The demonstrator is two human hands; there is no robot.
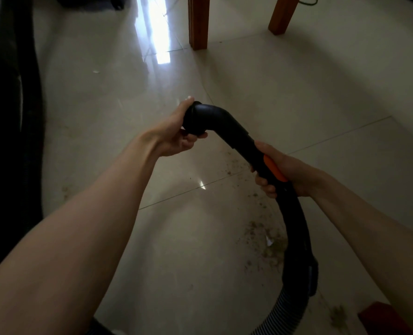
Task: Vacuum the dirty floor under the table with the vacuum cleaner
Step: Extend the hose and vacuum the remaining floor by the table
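I hold a black curved vacuum handle [227, 124] above the tiled floor [108, 122]. My left hand [178, 134] grips its open front end, thumb on top and fingers curled underneath. My right hand [280, 172] is wrapped round the grip beside the orange button [273, 169]. Behind that hand the handle bends down into a ribbed grey hose [276, 313] at the bottom edge. Brownish dirt and crumbs [268, 240] lie scattered on the tiles below the handle. No floor nozzle is fitted to the front end.
Two wooden table legs [198, 22] [282, 13] stand at the top. A long black tube [14, 93] lies along the left side. A red-brown object [384, 317] sits at the bottom right corner. A cable end [309, 1] shows at the top right.
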